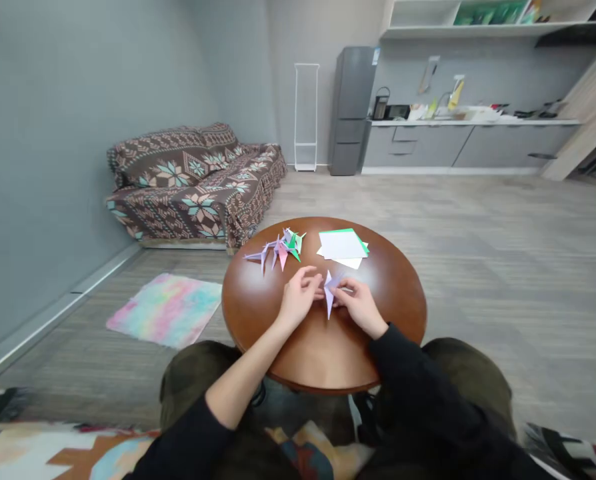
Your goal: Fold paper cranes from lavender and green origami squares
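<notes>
A lavender folded paper crane (329, 293) is held over the near middle of the round table. My right hand (358, 301) pinches its right side between thumb and fingers. Just left of the crane is my left hand (301, 293), its fingers curved and apart, with the fingertips close to the paper; whether they touch it I cannot tell. Several finished paper cranes, among them a purple crane (265, 255), a pink crane (283, 253) and a green crane (293, 247), stand clustered at the table's far left. Beyond my hands lies a stack of paper sheets (343, 245), white with green showing underneath.
The brown round table (323, 363) stands between my knees. A patterned covered sofa (193, 187) is at the back left, with a pastel rug (165, 310) on the floor. Against the far wall are a grey fridge (353, 110) and a kitchen counter (473, 123).
</notes>
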Tool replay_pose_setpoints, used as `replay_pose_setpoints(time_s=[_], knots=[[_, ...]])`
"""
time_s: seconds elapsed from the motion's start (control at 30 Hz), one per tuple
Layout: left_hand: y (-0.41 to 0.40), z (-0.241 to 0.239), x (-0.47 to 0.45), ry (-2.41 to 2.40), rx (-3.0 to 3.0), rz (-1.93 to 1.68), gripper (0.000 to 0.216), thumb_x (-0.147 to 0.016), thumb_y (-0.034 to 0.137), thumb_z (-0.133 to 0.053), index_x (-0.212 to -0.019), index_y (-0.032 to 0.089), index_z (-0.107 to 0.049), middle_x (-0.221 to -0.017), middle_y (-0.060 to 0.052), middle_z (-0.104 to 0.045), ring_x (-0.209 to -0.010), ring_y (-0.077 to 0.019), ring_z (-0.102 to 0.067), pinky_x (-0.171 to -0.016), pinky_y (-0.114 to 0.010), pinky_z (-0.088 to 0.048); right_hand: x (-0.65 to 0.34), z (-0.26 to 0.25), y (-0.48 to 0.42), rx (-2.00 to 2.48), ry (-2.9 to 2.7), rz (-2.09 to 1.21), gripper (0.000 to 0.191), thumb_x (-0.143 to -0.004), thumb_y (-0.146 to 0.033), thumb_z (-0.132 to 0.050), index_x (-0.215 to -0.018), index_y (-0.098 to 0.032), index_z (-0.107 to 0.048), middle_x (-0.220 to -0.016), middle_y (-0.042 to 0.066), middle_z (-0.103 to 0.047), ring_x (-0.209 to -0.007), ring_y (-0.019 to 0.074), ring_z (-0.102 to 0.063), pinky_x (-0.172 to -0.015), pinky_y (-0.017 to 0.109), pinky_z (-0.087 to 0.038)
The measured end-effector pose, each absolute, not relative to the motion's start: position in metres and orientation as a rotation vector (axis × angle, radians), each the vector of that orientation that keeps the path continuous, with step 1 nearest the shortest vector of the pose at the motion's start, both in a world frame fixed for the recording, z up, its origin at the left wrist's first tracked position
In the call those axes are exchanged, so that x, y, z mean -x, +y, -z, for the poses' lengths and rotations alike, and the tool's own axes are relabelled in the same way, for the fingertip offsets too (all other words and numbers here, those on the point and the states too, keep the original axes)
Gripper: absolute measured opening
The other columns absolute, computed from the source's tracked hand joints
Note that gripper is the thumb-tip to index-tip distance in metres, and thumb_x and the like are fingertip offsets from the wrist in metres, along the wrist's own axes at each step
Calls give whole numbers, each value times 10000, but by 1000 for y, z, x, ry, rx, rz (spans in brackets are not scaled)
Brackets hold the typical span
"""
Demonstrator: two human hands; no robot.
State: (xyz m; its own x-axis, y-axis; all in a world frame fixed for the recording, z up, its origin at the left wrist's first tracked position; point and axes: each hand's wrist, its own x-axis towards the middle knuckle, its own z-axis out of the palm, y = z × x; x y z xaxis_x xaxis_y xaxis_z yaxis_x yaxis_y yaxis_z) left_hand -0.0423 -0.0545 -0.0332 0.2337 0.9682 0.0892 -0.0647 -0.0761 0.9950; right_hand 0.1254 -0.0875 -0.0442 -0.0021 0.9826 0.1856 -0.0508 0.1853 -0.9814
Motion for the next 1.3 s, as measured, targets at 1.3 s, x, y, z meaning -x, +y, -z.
replay_pose_setpoints(time_s=[1.3], knots=[[-124, 26, 49, 748, -1442, -1092, 310, -735, 433, -810, -762, 135, -728, -639, -11, -659, -556, -105, -527, -562, -237, -387, -126, 20, -163, 1017, -1603, -1072, 274, -816, -413, -728, -698, -177, -653, -627, -1, -629, -586, 141, -541, -596, 278, -423]])
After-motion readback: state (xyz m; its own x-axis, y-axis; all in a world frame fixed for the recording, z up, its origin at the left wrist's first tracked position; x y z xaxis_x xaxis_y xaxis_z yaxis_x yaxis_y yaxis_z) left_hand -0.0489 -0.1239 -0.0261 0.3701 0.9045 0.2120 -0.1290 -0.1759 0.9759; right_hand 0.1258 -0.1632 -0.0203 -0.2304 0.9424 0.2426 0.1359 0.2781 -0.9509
